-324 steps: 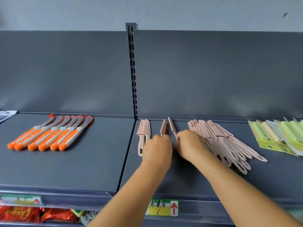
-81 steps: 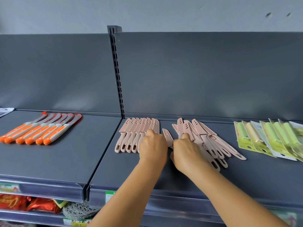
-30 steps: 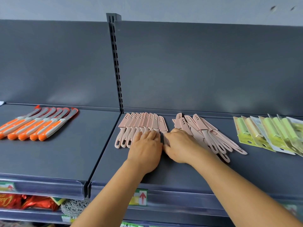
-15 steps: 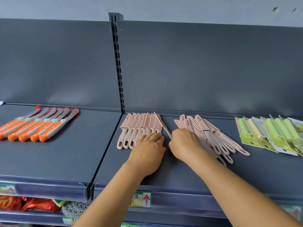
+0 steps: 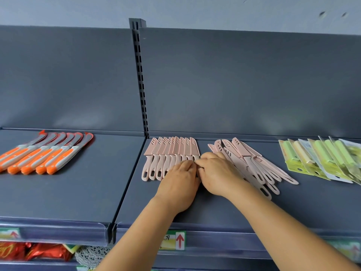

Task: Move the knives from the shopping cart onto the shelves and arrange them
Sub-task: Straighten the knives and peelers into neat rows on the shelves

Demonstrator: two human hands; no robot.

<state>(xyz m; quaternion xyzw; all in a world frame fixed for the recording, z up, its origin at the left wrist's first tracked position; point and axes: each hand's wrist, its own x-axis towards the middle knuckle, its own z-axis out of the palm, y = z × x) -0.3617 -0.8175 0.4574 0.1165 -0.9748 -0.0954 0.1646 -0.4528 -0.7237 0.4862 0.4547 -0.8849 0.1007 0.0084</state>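
Observation:
Several pink sheathed knives (image 5: 169,151) lie side by side in a neat row on the dark grey shelf (image 5: 195,210), blades pointing to the back. A loose heap of more pink knives (image 5: 252,163) lies fanned out to the right. My left hand (image 5: 178,182) rests flat on the handles at the row's right end. My right hand (image 5: 218,173) meets it there, fingers curled on the handle of the rightmost pink knife (image 5: 194,148), which lies flat in the row. Both hands hide those handles.
Orange-and-grey knives (image 5: 46,155) lie in a row on the left shelf panel. Green packaged knives (image 5: 320,159) overlap at the far right. A slotted upright (image 5: 141,85) divides the back panels. Price labels (image 5: 172,239) sit on the front rail, with red packets (image 5: 33,251) below.
Half a second ago my right hand held a pink knife tilted up beside the row. That knife now lies flat as the row's rightmost one, and both hands have closed in on its handle.

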